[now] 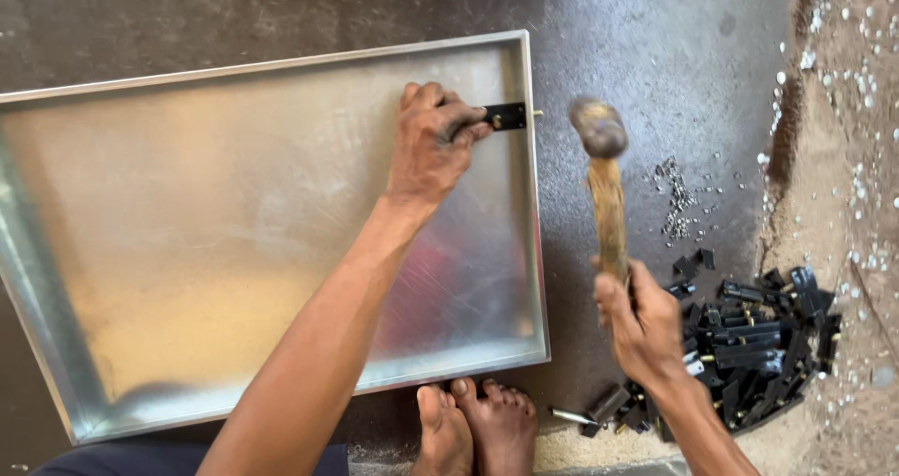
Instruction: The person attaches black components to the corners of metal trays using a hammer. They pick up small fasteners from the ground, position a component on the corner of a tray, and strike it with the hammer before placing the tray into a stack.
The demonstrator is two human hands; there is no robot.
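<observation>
A shallow sheet-metal tray (187,251) lies on the dark floor. My left hand (433,139) presses a small black latch piece (506,116) against the inside of the tray's right wall, near the far corner. A short pin sticks out through the wall beside it. My right hand (641,322) grips the wooden handle of a hammer (607,186). Its blurred metal head is raised just right of the tray wall, level with the latch.
A heap of black latch parts (749,345) lies on the floor at the right. Small metal rivets (679,200) are scattered beyond it, with sandy ground (843,158) further right. My bare feet (478,429) rest at the tray's near edge.
</observation>
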